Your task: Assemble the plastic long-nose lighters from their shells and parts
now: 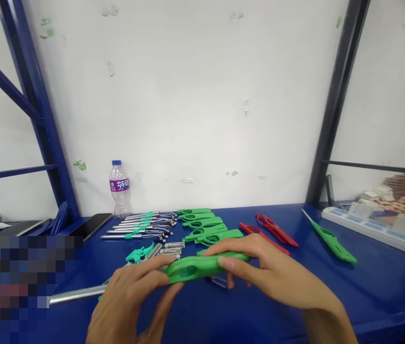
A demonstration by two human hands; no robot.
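A green lighter casing (202, 267) is held level between my two hands, low in the middle of the view. My left hand (130, 296) pinches its left end, with the finger opening beside the fingertips. The right hand (259, 267) grips the other end, thumb on the near face. From behind my left hand a metal tube (76, 294) sticks out to the left; whether it joins the casing is hidden. Just beyond the hands lie green triggers (140, 253) and small clear fuel tanks (171, 248). Another clear part (218, 281) shows partly under the right hand.
On the blue table (331, 291), several metal tubes with wires (134, 229) lie beside several green casing halves (209, 224). Red casings (274, 229) and a green long-nosed lighter (333, 242) lie right. A bottle (119, 188), phone (93, 226) and power strip (374, 231) stand around.
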